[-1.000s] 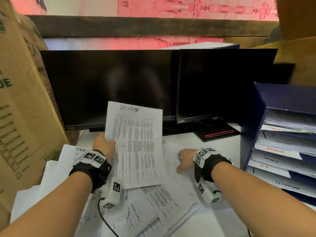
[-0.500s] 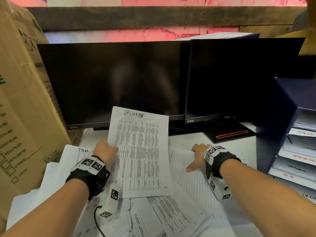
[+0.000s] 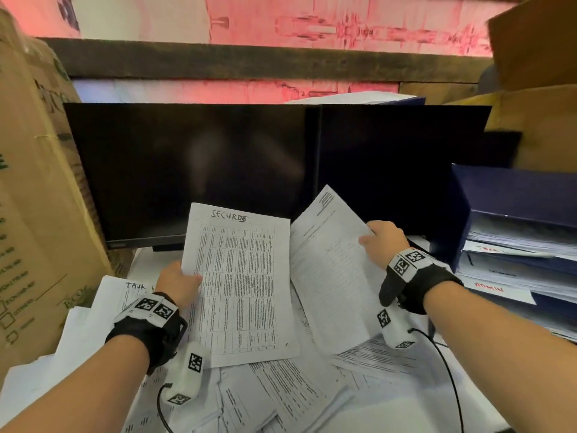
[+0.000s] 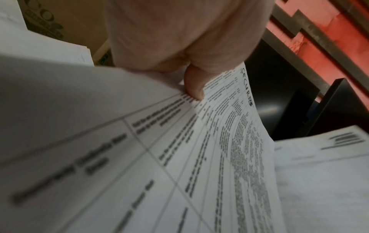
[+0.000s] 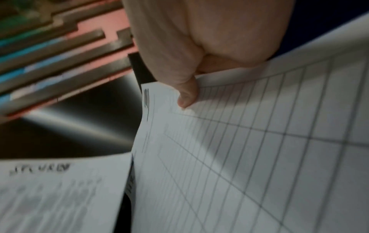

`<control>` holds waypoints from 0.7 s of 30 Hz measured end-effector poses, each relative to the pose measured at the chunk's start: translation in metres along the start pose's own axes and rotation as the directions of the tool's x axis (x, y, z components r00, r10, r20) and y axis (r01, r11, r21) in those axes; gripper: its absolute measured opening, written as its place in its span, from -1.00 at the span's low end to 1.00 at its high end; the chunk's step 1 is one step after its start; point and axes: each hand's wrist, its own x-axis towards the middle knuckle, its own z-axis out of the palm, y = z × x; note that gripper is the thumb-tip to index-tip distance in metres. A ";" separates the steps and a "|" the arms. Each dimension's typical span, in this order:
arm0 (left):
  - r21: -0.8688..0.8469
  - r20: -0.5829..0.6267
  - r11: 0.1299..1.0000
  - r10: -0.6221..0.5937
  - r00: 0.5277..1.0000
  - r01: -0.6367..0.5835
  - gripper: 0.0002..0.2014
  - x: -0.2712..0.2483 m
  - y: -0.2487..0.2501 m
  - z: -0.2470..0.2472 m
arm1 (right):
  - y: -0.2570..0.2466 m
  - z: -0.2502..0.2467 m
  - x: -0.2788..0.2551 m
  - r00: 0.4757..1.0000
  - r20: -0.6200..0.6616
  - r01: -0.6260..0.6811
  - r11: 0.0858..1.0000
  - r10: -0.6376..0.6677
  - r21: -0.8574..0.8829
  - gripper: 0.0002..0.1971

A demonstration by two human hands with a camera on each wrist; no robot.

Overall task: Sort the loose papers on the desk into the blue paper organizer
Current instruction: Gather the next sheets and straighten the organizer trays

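Loose papers (image 3: 281,392) lie heaped on the desk nearest the person, in front of the monitors (image 3: 218,170). Above the heap, the left hand (image 3: 178,284) pinches the left edge of a table sheet (image 3: 243,285) headed "SECURITY", thumb (image 4: 192,85) on its face. Just right of that sheet, the right hand (image 3: 385,242) grips the right edge of a tilted form (image 3: 331,276), thumb (image 5: 186,94) on top. Right of the monitors stands the blue organizer (image 3: 512,195), its shelves stacked with papers, one labelled "ADMIN". Left of the monitors stands a cardboard box (image 3: 37,198).
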 end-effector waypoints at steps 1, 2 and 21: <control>0.009 0.003 1.000 0.004 1.000 -0.004 -0.68 -0.003 0.001 0.001 | -0.001 -0.011 -0.005 0.998 -0.055 0.024 0.998 -0.020 0.062 -0.91; 0.010 0.004 1.000 0.009 1.000 -0.009 -0.69 -0.006 0.003 0.003 | -0.002 -0.021 -0.010 0.993 -0.116 0.051 0.991 -0.037 0.122 -0.90; -0.116 -0.022 0.993 0.027 0.999 -0.029 -0.80 -0.031 0.033 0.035 | 0.007 -0.089 -0.061 0.911 -0.409 0.169 0.948 -0.046 0.270 -0.81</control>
